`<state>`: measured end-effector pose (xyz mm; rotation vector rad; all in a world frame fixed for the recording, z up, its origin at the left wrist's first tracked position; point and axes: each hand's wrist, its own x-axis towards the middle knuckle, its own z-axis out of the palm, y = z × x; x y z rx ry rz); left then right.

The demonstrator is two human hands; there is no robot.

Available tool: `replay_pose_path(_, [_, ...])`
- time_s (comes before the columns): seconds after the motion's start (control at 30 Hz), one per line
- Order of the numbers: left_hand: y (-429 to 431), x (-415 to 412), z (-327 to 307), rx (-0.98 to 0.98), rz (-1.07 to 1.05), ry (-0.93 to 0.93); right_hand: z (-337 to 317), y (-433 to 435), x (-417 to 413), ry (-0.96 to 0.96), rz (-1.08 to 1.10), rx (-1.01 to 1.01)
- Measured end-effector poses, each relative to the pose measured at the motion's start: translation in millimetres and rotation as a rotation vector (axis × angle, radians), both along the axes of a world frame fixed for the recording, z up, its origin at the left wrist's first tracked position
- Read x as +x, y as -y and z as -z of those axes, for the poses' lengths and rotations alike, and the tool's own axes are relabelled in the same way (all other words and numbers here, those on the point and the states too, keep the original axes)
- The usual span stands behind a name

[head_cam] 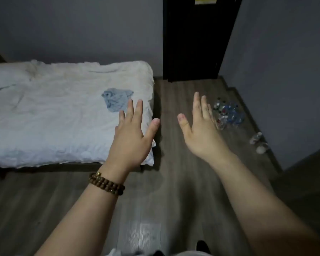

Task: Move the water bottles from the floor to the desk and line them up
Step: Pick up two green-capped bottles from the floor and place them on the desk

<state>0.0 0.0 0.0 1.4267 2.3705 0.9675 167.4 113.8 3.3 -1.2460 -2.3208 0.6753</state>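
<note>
Several water bottles with red and blue labels too blurred to read sit clustered on the floor by the wall, just beyond the right hand, which like the left hand hovers with fingers straight, holding nothing.

dim room | soft blur overall | dark corners | pale glare on floor

Clear glossy plastic water bottles; matt wood-grain floor; wrinkled white cloth bedsheet; wooden bead bracelet.
</note>
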Motion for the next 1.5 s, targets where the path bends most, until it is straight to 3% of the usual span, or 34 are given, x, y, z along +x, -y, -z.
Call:
replay_pose_path(0.23, [-7,-7,35,-0.124,0.073,0.006,35,-4,5,0.199,0.008,0.015])
replay_pose_path(0.5, [-63,-13,58,-0.231,0.144,-0.002,60,-57,5,0.267,0.018,-0.016])
replay_pose_path(1.07, [-305,-33,78,-0.369,0.084,0.088,101,-338,-15,0.313,-0.109,-0.108])
replay_pose_path(1.5, [-494,-81,92,-0.475,0.216,0.096,125,-505,-56,0.345,-0.091,-0.306])
